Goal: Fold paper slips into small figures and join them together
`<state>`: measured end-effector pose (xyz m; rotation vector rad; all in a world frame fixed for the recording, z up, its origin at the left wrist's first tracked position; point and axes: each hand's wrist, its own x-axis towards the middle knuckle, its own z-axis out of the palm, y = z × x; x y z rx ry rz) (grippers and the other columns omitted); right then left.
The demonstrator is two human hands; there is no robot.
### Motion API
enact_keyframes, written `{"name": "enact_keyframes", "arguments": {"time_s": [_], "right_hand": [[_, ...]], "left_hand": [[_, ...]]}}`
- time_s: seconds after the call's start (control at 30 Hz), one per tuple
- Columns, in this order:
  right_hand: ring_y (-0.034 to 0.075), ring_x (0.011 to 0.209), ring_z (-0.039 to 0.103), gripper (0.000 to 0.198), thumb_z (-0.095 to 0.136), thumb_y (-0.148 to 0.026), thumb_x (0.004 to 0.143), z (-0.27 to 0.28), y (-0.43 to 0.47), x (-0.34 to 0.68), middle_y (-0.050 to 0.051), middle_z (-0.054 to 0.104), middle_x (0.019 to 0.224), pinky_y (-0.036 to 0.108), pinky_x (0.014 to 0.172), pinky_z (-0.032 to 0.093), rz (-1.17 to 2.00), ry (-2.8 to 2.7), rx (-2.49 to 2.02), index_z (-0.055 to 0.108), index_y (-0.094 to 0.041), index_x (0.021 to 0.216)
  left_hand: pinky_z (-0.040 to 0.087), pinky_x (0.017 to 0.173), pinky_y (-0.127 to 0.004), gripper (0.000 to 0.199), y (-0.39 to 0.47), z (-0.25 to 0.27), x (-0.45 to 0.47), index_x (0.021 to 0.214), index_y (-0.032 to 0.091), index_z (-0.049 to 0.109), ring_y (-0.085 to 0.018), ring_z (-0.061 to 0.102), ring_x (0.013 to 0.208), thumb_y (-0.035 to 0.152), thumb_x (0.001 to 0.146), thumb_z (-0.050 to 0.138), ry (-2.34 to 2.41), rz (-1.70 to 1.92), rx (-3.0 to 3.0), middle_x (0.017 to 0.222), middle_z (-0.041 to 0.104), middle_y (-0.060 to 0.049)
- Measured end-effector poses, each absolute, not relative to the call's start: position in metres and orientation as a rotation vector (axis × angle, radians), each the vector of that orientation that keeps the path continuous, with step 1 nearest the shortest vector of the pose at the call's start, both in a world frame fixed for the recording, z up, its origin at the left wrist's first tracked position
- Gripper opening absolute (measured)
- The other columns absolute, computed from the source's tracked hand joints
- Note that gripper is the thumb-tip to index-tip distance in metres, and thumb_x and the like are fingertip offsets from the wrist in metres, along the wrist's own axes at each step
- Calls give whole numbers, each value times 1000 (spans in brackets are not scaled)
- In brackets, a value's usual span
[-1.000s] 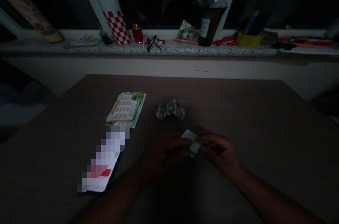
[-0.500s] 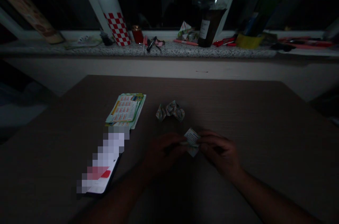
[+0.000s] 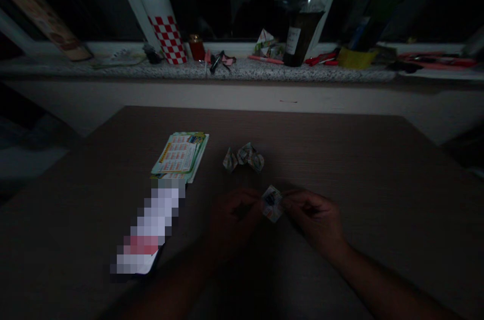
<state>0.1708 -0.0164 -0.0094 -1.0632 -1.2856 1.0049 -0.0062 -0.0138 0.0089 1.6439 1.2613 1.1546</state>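
Between my two hands is a small folded piece of printed paper [image 3: 272, 204], roughly diamond-shaped, held just above the table. My left hand [image 3: 236, 216] pinches its left corner, thumb and forefinger together. From the other side, my right hand [image 3: 315, 214] pinches the right corner the same way. Farther back on the table stand several folded paper pieces [image 3: 249, 156], pointed and made of similar printed paper. A stack of printed calendar cards [image 3: 179, 156] lies to the left. The light is dim, and the left fingertips are hard to make out.
A phone [image 3: 145, 264] with a lit, blurred screen lies left of my left arm on the wooden table [image 3: 359, 169]. Behind, the stone windowsill [image 3: 242, 74] carries a red-checked white bottle [image 3: 166, 27], a dark cup [image 3: 300, 38], a green bottle [image 3: 389, 2] and small clutter.
The folded paper has turned in my fingers: a flap of printed text and a crease showed before, and now a flatter diamond face with a dark print shows. Both hands stay nearly in place.
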Motion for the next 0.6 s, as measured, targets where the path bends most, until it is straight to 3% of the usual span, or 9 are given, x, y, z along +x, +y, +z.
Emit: {"name": "enact_keyframes", "arguments": {"time_s": [0.47, 0.6], "right_hand": [[14, 51, 62, 21, 74, -30, 70, -13, -18, 167, 3, 69, 59, 23, 48, 51, 1019, -1190, -1128, 62, -18, 57], [13, 51, 60, 19, 74, -26, 70, -15, -17, 168, 3, 68, 59, 22, 48, 50, 994, -1207, -1133, 61, -18, 58]], "left_hand": [[48, 63, -22, 14, -18, 2, 1, 67, 16, 56, -12, 61, 70, 21, 73, 67, 1318, 1190, 1406, 77, 66, -1], [48, 63, -22, 11, -16, 3, 2, 76, 15, 59, -13, 60, 70, 21, 72, 67, 1305, 1146, 1303, 75, 64, -1]]}}
